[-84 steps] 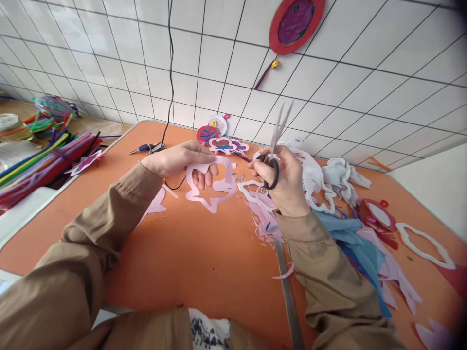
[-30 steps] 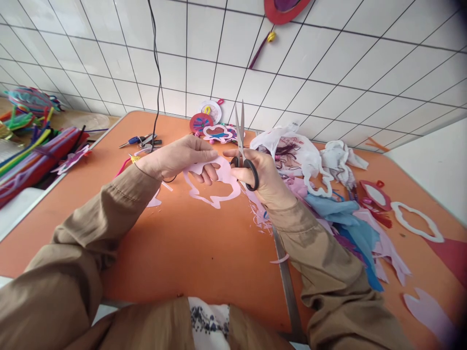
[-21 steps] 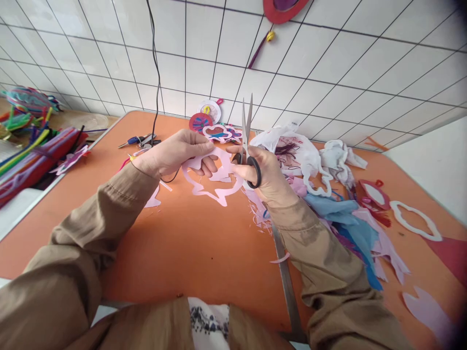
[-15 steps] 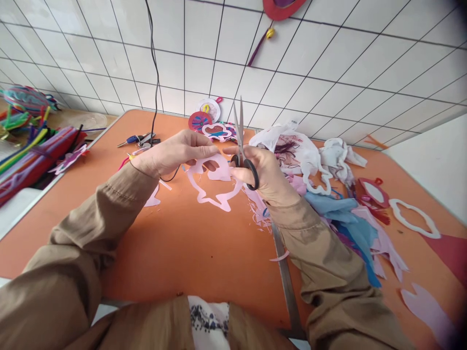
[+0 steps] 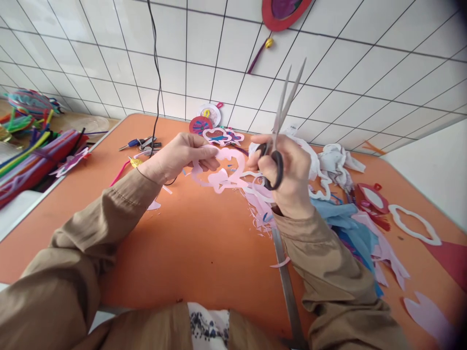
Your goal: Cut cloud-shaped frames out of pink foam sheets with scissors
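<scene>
White tiles [image 5: 211,73] back an orange tabletop [image 5: 164,262]. One person's right hand [image 5: 294,170] grips black-handled metal scissors [image 5: 278,124] pointing upper right; the left hand [image 5: 182,156] pinches a pink paper ring [image 5: 240,165] near pink scraps [image 5: 260,206].

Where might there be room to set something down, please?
The orange patch between the left sleeve and grey strip is nearly bare; pink scraps crowd the strip's far end, blue sheeting beyond the right sleeve.

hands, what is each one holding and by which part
The left hand holds a pink cut-out ring by its upper edge. The right hand holds scissors by their black handles, with the blades slightly apart and pointing up.
</scene>
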A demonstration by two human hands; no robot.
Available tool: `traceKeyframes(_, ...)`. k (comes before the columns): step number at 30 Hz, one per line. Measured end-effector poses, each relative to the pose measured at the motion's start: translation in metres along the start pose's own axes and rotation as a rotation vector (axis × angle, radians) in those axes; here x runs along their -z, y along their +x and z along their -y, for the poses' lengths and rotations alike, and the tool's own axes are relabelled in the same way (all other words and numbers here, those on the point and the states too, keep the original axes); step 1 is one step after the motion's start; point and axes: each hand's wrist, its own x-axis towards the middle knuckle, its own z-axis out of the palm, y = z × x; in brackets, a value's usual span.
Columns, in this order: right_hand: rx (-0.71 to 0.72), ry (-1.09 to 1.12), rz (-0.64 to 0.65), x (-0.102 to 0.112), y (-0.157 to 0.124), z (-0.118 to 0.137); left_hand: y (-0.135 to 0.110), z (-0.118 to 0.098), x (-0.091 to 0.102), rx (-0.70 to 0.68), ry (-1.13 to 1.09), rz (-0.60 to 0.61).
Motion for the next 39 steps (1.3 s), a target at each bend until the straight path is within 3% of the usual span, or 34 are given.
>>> traceKeyframes(8,-0.060,0.019,0.362,0.008,-0.010,0.006,0.001,0.000,0.001,-0.044,-0.369,-0.274)
traceKeyframes(14,-0.274,0.021,0.436,0.003,-0.003,0.005,0.000,-0.004,0.000,-0.118,-0.490,-0.319)
traceKeyframes(17,-0.283,0.057,0.427,0.001,-0.002,0.004,-0.001,-0.005,0.000,-0.125,-0.516,-0.328)
traceKeyframes(20,-0.201,0.102,0.316,-0.001,-0.005,0.003,-0.002,-0.006,0.002,-0.118,-0.511,-0.302)
traceKeyframes(25,-0.010,-0.005,-0.245,0.000,0.000,0.000,-0.002,-0.007,0.003,-0.081,-0.467,-0.245)
traceKeyframes(27,-0.024,0.034,-0.299,0.004,0.006,-0.004,-0.002,-0.007,0.003,-0.061,-0.441,-0.195)
traceKeyframes(29,-0.132,0.117,-0.231,0.006,0.011,-0.008,-0.001,-0.005,0.004,-0.066,-0.416,-0.128)
traceKeyframes(33,-0.397,0.253,0.044,-0.002,0.010,-0.019,0.000,0.001,0.006,-0.125,-0.405,0.006)
traceKeyframes(39,-0.466,0.311,0.155,-0.022,0.000,-0.034,0.002,0.012,0.008,-0.166,-0.414,0.117)
